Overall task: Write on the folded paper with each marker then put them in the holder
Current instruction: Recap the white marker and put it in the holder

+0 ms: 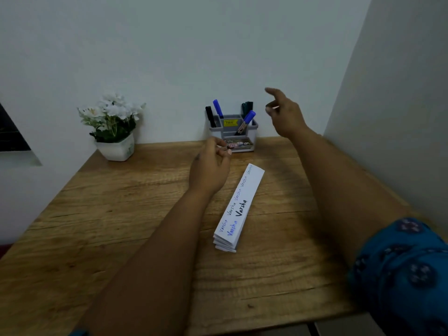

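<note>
A long folded white paper [238, 208] lies on the wooden desk [121, 226], with a word written on it several times in blue and black. The grey marker holder [252, 132] stands at the back by the wall. In it are a black marker [210, 116], a blue marker [218, 108], a tilted blue marker [247, 120] and dark markers [247, 106]. My left hand [211, 166] hovers in front of the holder, fingers loosely curled, holding nothing. My right hand [282, 112] is raised to the right of the holder, fingers apart and empty.
A white pot of white flowers [114, 127] stands at the desk's back left. A white wall runs behind the desk and another closes in on the right. A dark frame [12, 134] shows at the left edge.
</note>
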